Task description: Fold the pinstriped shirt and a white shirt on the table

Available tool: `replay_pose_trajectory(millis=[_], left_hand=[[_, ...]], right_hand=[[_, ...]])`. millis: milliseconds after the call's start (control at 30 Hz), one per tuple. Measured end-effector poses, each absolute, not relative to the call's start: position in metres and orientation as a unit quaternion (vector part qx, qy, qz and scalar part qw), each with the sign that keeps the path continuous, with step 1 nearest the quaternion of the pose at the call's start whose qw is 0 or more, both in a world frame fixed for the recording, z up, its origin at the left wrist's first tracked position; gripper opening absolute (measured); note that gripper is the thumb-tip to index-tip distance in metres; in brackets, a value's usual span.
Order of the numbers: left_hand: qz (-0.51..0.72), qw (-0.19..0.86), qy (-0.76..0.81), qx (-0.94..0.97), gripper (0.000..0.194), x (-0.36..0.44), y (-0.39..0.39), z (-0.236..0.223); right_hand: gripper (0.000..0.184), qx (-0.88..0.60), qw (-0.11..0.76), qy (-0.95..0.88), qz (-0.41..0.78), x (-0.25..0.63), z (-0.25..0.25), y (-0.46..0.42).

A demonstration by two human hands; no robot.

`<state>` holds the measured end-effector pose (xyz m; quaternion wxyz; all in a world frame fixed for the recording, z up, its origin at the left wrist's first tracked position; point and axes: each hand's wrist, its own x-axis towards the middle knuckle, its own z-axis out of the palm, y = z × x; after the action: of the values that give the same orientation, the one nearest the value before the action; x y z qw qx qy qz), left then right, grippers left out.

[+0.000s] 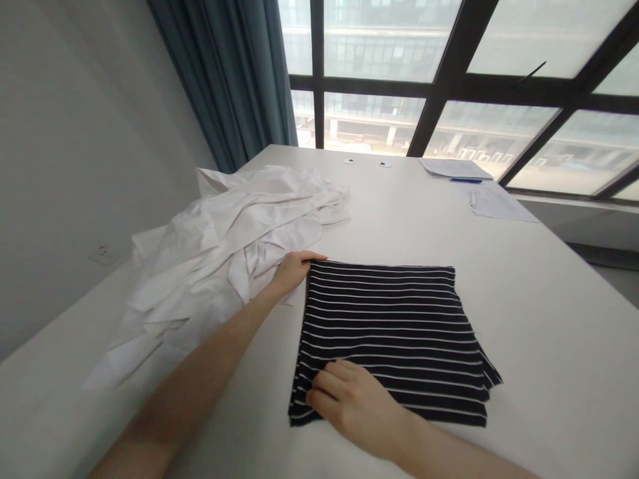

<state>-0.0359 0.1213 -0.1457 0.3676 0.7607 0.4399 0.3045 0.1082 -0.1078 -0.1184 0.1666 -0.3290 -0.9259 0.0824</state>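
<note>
Lying folded on the table is a black garment with thin white stripes (389,319), roughly square, with a loose flap sticking out at its lower right. My left hand (294,269) pinches the far left corner of it, thumb and fingers closed. At the near left part, my right hand (349,399) rests on the fabric with curled fingers gripping it; the fingertips are partly hidden. What kind of garment it is cannot be made out.
A heap of white cloth (239,226) covers the table's left side, close to my left arm. Toward the far right of the white table (539,319) lie papers (454,167) and a blue pen (466,180). Two small white items lie near the far edge, before the window.
</note>
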Motion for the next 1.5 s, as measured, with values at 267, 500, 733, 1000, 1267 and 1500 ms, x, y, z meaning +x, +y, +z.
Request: replay_pose_trajectory(millis=[267,500,733,1000,1267,1500], left_hand=[[0.285,0.303,0.415,0.809,0.051,-0.036,0.120,-0.122],[0.235,0.141,0.325,0.905,0.039,0.003,0.053,-0.114],[0.096,0.034,0.299,0.949,0.056,0.009,0.008,-0.143],[0.090,0.013,0.271,0.958,0.060,-0.013,0.013,-0.136],[0.049,0.025,0.236,0.970,0.066,-0.041,-0.020,-0.125],[-0.001,0.101,0.145,0.984,0.079,-0.064,-0.062,-0.114]], right_hand=[[0.023,-0.375,0.205,-0.873,0.235,0.141,-0.072,-0.087],[0.035,-0.577,0.151,-0.801,0.046,0.187,-0.098,-0.085],[0.057,-0.576,0.073,-0.810,-0.078,0.208,-0.149,-0.134],[0.063,-0.634,0.075,-0.762,-0.108,0.259,-0.150,-0.170],[0.055,-0.692,0.099,-0.711,-0.077,0.292,-0.165,-0.196],[0.035,-0.687,0.166,-0.702,-0.088,0.302,-0.138,-0.169]])
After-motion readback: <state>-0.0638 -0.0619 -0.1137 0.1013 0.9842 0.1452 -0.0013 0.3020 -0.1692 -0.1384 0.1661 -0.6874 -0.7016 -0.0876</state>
